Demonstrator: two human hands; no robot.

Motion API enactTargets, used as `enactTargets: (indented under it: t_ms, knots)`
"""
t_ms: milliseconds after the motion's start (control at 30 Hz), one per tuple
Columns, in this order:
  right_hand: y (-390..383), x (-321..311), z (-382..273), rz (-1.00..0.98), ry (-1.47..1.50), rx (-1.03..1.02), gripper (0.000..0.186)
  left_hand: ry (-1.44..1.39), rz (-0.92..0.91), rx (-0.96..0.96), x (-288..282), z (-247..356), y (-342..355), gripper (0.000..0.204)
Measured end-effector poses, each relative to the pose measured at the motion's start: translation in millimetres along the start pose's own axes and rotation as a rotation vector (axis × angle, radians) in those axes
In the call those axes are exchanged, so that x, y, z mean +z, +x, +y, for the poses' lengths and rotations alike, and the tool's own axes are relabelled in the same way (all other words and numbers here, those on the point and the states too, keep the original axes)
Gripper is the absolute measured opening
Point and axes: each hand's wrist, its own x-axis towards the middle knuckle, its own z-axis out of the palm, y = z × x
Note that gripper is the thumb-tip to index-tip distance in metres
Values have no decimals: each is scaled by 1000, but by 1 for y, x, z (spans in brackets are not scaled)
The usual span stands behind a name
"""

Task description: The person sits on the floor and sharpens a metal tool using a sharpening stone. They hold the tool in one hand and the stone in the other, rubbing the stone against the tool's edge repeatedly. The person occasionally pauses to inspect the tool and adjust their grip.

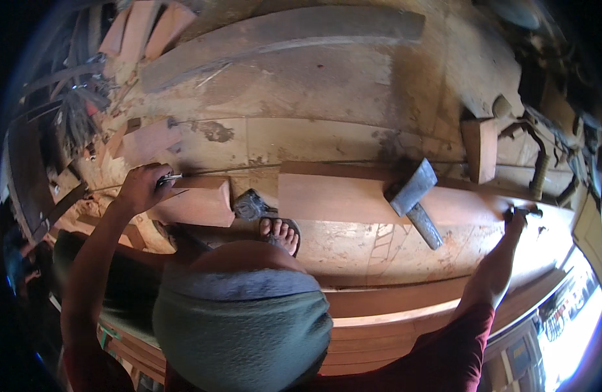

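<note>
My left hand (141, 188) is closed around a small tool with a short bright metal end (173, 177); its kind is unclear. It rests over a short reddish wood block (198, 201). Toward the right, a long squared timber (340, 196) lies across the floor. A grey hammer-like tool (415, 189) with a wedge-shaped head rests on that timber, its thick handle overhanging the near edge. At the timber's far right end, my right hand (518, 217) is closed on a small dark tool (534, 211), too blurred to name.
A dark metal tool head (250, 205) lies beside my bare foot (280, 234). An upright wood block (479, 150) stands behind the timber. A long curved board (281, 39) lies at the back. Scrap wood (141, 32) fills the far left; planks (392, 307) lie near me.
</note>
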Motion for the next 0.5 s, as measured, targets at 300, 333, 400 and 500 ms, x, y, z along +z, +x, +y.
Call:
enactTargets:
  t_ms: [300,333,400,500]
  knots:
    - [-187,84,-30,-480,737,192,17,-488,-63,-3,31,16,11,32]
    - [-252,119,-39,-434,746,205,20,-483,-29,-1,31,31,14,35]
    - [-373,164,-40,-366,669,176,32,-650,1,62,17,72,26,28]
    - [-520,224,-35,-480,343,163,40,-896,-8,87,1,128,40,24]
